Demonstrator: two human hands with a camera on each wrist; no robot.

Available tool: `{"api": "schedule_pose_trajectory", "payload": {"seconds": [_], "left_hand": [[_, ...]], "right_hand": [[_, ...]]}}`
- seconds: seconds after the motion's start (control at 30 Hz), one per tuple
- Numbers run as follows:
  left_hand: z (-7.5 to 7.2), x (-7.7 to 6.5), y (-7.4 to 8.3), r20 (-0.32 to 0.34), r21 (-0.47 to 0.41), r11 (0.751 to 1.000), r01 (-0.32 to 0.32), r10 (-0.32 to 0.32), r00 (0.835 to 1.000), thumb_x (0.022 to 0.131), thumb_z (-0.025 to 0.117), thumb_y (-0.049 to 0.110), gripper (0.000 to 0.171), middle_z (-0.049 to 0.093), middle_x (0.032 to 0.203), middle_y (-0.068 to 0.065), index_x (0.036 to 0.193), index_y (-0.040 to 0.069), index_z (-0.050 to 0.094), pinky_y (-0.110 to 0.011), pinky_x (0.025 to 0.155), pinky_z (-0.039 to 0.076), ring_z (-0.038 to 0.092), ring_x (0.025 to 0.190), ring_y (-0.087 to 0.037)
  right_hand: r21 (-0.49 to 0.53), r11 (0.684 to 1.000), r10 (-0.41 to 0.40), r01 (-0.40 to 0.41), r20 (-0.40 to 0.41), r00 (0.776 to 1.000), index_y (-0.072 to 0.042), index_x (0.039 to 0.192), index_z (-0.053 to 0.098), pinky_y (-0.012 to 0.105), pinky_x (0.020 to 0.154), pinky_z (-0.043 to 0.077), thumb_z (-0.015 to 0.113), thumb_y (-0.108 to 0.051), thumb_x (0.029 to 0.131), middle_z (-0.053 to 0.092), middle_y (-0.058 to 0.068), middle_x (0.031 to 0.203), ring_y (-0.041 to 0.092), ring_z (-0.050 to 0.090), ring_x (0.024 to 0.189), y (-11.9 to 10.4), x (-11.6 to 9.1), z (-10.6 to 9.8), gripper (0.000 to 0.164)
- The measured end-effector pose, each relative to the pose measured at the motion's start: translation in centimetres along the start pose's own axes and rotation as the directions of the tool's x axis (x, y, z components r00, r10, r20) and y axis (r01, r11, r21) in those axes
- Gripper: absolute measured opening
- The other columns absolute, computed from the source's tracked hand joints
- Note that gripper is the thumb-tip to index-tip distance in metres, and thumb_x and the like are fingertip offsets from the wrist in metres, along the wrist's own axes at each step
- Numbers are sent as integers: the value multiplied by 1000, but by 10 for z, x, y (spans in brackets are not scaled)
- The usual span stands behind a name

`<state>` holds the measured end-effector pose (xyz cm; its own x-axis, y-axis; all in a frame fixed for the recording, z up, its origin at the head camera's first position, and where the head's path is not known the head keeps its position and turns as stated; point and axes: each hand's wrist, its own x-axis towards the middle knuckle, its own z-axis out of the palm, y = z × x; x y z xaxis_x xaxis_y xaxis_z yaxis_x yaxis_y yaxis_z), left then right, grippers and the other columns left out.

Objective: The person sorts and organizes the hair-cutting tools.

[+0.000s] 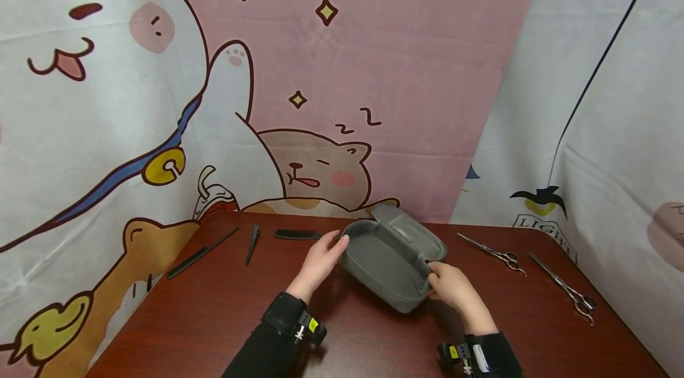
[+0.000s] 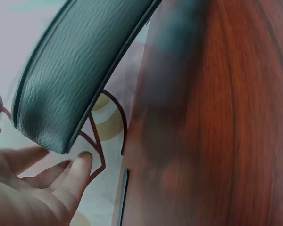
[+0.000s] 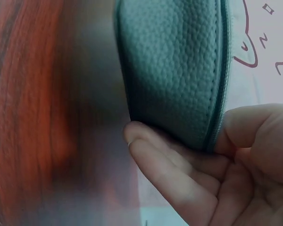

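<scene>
Both hands hold an oblong grey case (image 1: 382,265) with a pebbled, leather-like surface, lifted at a tilt over the table. Its lid (image 1: 411,229) is swung back on the far side, and the grey interior shows bare. At the left end, my left hand (image 1: 320,262) has its thumb by the rim and its fingers under the lower edge. My right hand (image 1: 454,289) grips the right end near the hinge side; in the right wrist view, its thumb and fingers pinch the case wall (image 3: 172,70) from both sides. Just behind the left hand lies a black comb (image 1: 295,234), partly hidden.
On the left of the brown table (image 1: 214,318) lie a dark hair clip (image 1: 253,244) and a thin black tail comb (image 1: 203,253). Two silver pairs of scissors, one farther back (image 1: 497,253) and one near the right edge (image 1: 569,290), lie to the right. A printed curtain (image 1: 401,69) hangs behind.
</scene>
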<state>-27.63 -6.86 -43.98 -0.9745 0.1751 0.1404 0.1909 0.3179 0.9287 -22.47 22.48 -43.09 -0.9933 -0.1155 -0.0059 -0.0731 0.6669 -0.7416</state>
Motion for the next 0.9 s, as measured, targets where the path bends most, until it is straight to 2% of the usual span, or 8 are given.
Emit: {"api": "schedule_pose_trajectory", "payload": {"seconds": [0.13,0.3,0.4,0.47,0.57,0.7,0.8,0.9], "left_hand": [[-7,-7,-1,-13,64,997,-35,36,999,99,57,42,49,61,130,-14,131,5,62,-50,98,45,56,121,-33],[-12,-19,-3,16,192,974,-124,124,992,97,64,27,29,69,110,-10,114,4,71,-41,82,53,65,100,-28],[-15,-27,-4,47,280,944,-176,170,984,95,67,19,21,71,101,-8,106,3,74,-38,76,54,67,92,-27],[-16,-32,-4,70,325,923,-205,192,979,93,68,15,16,72,98,-7,102,3,75,-39,75,54,67,90,-26],[-17,-37,-6,104,364,902,-231,207,973,90,70,11,11,72,93,-4,95,4,77,-40,75,54,67,88,-25],[-18,-41,-9,137,393,885,-248,210,968,88,71,7,7,71,85,0,89,5,77,-37,71,53,66,80,-21],[-19,-43,-11,152,403,881,-248,203,967,87,71,5,6,69,80,2,85,6,77,-32,65,50,63,72,-16],[-21,-45,-11,159,405,883,-235,185,970,85,72,4,6,68,78,2,82,5,77,-30,61,48,59,67,-12]], "right_hand": [[-122,991,-55,54,-1,999,7,124,60,40,68,54,45,2,97,65,20,111,24,66,82,-4,-1,-4,31],[-261,960,-106,105,9,994,1,116,65,38,64,44,49,0,97,65,10,94,16,54,69,-9,0,-8,26],[-305,944,-120,122,23,992,3,119,65,39,64,41,51,0,97,66,14,97,18,52,70,-10,-1,-8,26],[-333,933,-135,138,34,990,4,119,65,39,66,42,53,0,97,67,17,107,21,57,78,-10,-2,-8,26],[-353,924,-136,145,48,989,2,118,66,42,69,47,55,-1,97,67,17,110,28,64,88,-9,-1,-7,24],[-364,917,-141,165,93,986,2,118,66,46,75,50,57,0,96,67,17,111,33,65,98,-9,1,-5,24],[-362,914,-146,182,126,981,2,117,66,48,78,51,56,0,96,67,17,112,35,64,101,-9,3,-2,24],[-364,912,-151,190,134,979,1,116,68,45,77,50,56,1,96,68,15,111,30,64,97,-8,4,1,23]]}}
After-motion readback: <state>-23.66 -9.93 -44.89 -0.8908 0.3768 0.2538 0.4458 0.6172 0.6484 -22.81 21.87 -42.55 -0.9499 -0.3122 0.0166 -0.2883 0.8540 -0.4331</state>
